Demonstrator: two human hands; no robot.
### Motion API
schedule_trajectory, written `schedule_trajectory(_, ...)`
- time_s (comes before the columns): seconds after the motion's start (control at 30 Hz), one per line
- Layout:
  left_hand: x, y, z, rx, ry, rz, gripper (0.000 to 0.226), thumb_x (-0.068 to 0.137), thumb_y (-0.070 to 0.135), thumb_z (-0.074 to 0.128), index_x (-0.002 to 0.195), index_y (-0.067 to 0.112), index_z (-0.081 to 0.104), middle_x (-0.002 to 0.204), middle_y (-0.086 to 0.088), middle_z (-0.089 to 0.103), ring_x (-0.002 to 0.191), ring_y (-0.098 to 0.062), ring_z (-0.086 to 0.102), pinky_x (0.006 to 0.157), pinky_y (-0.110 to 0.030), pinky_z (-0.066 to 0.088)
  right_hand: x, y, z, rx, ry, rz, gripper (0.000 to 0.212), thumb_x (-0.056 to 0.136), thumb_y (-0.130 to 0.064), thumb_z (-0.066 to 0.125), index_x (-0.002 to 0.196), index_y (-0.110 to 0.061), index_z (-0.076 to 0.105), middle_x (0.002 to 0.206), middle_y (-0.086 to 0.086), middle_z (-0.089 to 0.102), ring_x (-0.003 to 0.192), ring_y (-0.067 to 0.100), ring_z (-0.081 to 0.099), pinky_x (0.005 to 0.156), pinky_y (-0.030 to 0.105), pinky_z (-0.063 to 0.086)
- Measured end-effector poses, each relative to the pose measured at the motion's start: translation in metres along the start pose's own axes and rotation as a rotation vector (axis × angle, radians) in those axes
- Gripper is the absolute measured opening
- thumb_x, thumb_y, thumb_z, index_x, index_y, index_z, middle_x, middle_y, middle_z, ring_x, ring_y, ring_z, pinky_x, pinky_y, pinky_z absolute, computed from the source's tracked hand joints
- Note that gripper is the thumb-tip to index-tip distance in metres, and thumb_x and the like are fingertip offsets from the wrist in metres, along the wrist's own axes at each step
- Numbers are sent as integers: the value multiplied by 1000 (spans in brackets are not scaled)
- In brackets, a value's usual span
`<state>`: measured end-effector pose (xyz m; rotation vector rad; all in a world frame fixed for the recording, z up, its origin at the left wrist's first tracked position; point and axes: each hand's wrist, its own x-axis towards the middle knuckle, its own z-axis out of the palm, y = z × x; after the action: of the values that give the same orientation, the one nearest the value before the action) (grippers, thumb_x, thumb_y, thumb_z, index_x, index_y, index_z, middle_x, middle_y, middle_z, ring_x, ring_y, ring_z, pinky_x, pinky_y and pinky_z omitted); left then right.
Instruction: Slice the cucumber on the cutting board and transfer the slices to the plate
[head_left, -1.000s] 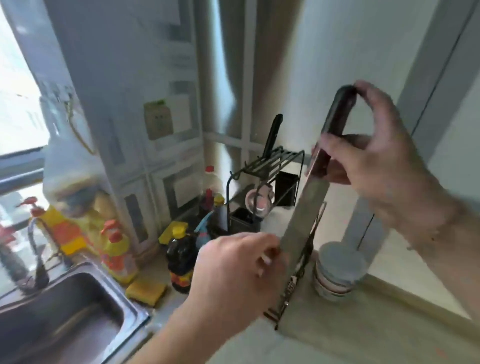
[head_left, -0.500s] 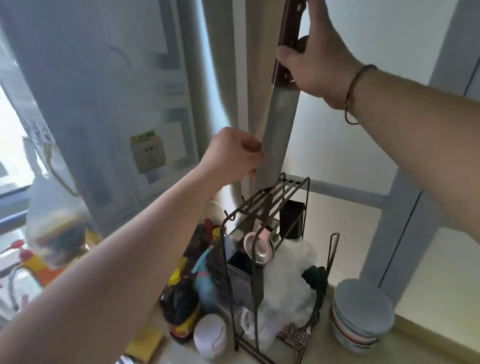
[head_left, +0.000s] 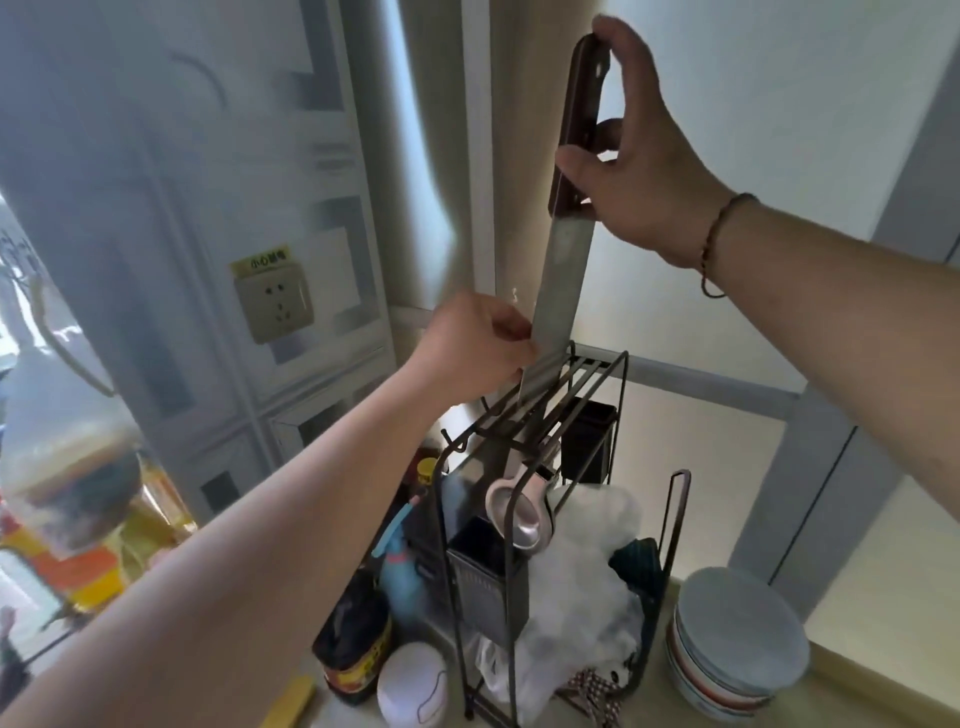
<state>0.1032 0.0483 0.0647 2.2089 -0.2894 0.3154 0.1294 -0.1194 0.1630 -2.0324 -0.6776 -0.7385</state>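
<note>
This is a home kitchen. A black wire rack (head_left: 540, 467) on the counter (head_left: 831, 706) holds utensils, sauce bottles (head_left: 358, 649) stand beside it, bowls (head_left: 737, 644) are stacked nearby, and a wall socket (head_left: 274, 299) sits on the tiled wall (head_left: 156, 156).

- knife (head_left: 558, 270): dull silver-grey blade, dark brown handle
- rack (head_left: 545, 395): black wire
- stacked bowls (head_left: 737, 644): pale blue-grey, with red and white stripes down the sides
- socket (head_left: 274, 301): beige, with a yellow label above it
- bracelet (head_left: 714, 244): dark brown beads
- spray bottle (head_left: 400, 577): light blue
- worktop (head_left: 857, 701): pale beige
</note>
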Motion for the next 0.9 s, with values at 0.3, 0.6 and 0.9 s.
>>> schedule_trajectory(0.3, -3, -16, 16, 50, 109, 49, 6, 87, 22, 76, 81, 22, 74, 66, 13, 67, 66, -6, 66, 67, -23, 54, -45, 32, 39, 15, -146, 119, 79, 93, -8, 57, 148, -38, 8, 107, 3, 58, 85, 23, 67, 83, 42, 60)
schedule_trajectory(0.6, -6, -35, 27, 109, 75, 44, 12, 89, 31, 73, 96, 23, 77, 85, 12, 71, 82, -4, 66, 75, -22, 54, -91, 58, 71, -18, -155, 199, 76, 94, -8, 56, 146, -37, 9, 102, 3, 58, 71, 6, 59, 57, 6, 44)
schedule_trajectory(0.9, -5, -41, 28, 119, -14, 34, 17, 94, 26, 64, 104, 26, 77, 98, 14, 71, 91, -5, 63, 80, -24, 51, -113, 66, 75, -79, -98, 171, 93, 86, -11, 69, 148, -46, 8, 115, -4, 54, 91, 14, 61, 86, 24, 49)
